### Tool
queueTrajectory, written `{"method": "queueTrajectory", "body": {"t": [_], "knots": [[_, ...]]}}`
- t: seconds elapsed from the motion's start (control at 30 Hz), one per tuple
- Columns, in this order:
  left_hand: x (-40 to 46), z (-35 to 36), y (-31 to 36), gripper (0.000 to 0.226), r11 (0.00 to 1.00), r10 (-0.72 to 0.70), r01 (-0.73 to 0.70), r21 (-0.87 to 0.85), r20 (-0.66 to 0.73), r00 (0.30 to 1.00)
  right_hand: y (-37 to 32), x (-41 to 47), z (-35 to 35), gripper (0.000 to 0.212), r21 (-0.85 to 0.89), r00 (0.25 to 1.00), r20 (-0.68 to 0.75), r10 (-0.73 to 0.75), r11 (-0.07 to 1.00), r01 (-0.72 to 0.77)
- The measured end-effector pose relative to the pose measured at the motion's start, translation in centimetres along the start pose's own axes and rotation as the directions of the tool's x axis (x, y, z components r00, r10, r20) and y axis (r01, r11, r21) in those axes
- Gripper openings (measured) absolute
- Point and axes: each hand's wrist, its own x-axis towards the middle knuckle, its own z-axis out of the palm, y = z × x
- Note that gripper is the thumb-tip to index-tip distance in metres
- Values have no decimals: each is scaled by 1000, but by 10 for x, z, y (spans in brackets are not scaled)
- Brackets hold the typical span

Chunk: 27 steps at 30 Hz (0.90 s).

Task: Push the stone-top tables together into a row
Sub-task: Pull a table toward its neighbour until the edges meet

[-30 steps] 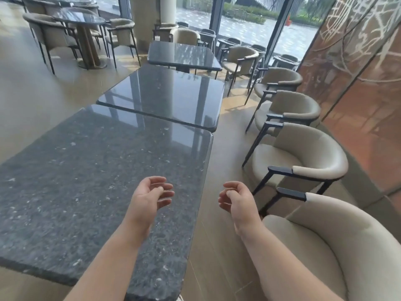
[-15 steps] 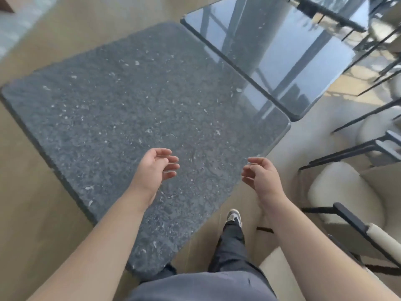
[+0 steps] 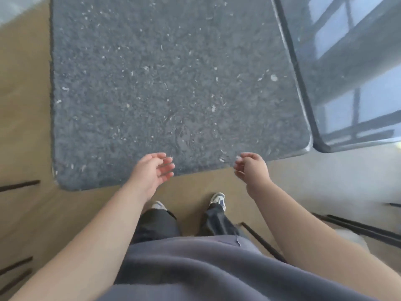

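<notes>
Left hand (image 3: 153,170) and right hand (image 3: 251,168) loosely curled, empty, at near edge of speckled table (image 3: 165,88). Second table (image 3: 355,68) just beside it, narrow gap between. Shoes (image 3: 218,198) below.

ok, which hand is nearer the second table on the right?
Right. The right hand hovers near the near table's corner beside the second table; the left hand is farther left.

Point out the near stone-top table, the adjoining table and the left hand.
near stone-top table (image 3: 169,88): head view, bare middle of its speckled top.
adjoining table (image 3: 355,68): head view, its reflective top.
left hand (image 3: 152,172): head view, its palm.
</notes>
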Motion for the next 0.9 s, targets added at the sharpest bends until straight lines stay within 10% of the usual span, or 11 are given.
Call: {"method": "queueTrajectory", "body": {"t": [0.4,0.57,0.9], "knots": [[17,4,-84,20,907,-352,339,-251,-8,936,43,33,-45,40,144,950,79,301,940,-309],[39,8,-90,67,779,-252,187,-599,-25,967,35,49,-49,65,373,939,191,287,863,-340],[71,35,-85,44,652,-130,-48,-757,-174,976,13,107,-58,31,689,942,243,233,643,-336]]}}
